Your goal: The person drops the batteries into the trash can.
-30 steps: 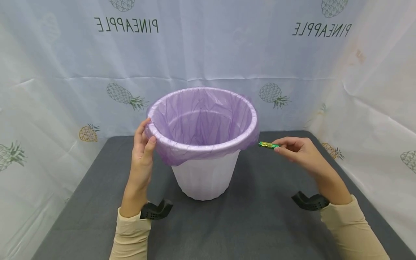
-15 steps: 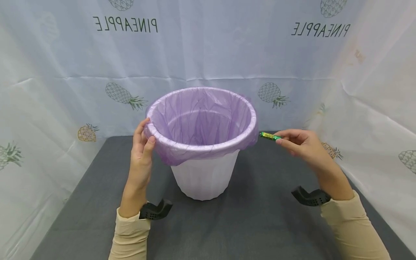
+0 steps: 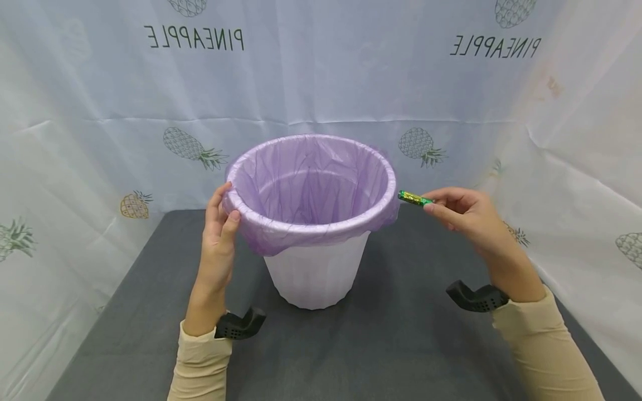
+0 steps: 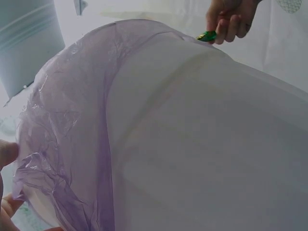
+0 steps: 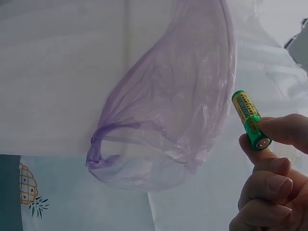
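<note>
A white trash can (image 3: 315,273) stands upright, lined with a thin purple trash bag (image 3: 301,236) folded over its rim. At the can's left side my left hand (image 3: 217,239) holds the bag-covered rim, thumb and fingers spread along it. To the right of the can, my right hand (image 3: 466,214) pinches a green and gold battery (image 3: 415,198) between thumb and fingers. The battery's free end points at the rim, close beside it and outside the opening. In the right wrist view the battery (image 5: 248,113) shows its flat metal end by the fingers.
A dark grey cloth-covered table (image 3: 351,356) lies under the can. Pale curtains with pineapple prints (image 3: 321,67) enclose it at the back and both sides. Black wrist-camera mounts (image 3: 476,296) sit on both wrists.
My right hand has risen with the battery, from below rim level at the right to about the rim's height. The left hand and the trash can stay in place.
</note>
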Available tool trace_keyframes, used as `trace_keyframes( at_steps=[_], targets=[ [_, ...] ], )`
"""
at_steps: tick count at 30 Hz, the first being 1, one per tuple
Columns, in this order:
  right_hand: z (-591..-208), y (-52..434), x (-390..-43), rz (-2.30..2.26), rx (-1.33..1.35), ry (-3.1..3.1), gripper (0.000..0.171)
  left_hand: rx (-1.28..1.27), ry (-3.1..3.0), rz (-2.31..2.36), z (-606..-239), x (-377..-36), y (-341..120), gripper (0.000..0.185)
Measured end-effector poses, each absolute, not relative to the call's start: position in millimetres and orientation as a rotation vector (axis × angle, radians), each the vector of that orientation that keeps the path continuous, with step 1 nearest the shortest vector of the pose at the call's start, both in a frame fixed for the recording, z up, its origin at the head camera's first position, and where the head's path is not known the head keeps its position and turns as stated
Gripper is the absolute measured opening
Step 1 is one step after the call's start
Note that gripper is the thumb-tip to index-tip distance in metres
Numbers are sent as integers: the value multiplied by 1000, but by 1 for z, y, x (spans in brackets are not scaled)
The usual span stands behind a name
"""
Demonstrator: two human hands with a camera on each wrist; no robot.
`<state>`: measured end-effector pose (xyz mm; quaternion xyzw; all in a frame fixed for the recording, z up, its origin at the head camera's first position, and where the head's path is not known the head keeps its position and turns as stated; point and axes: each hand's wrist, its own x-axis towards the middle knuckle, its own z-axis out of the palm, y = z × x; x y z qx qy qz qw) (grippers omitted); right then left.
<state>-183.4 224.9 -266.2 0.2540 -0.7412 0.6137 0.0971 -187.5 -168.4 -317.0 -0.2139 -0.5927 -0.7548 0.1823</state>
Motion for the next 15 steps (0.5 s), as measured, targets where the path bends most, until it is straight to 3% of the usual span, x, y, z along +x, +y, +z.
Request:
trace_keyframes(
  at_steps=[15],
  targets=[
    [-255, 201, -191, 1704, 728, -2203, 25, -614, -1676, -2132, -317, -187, -168, 45]
  ],
)
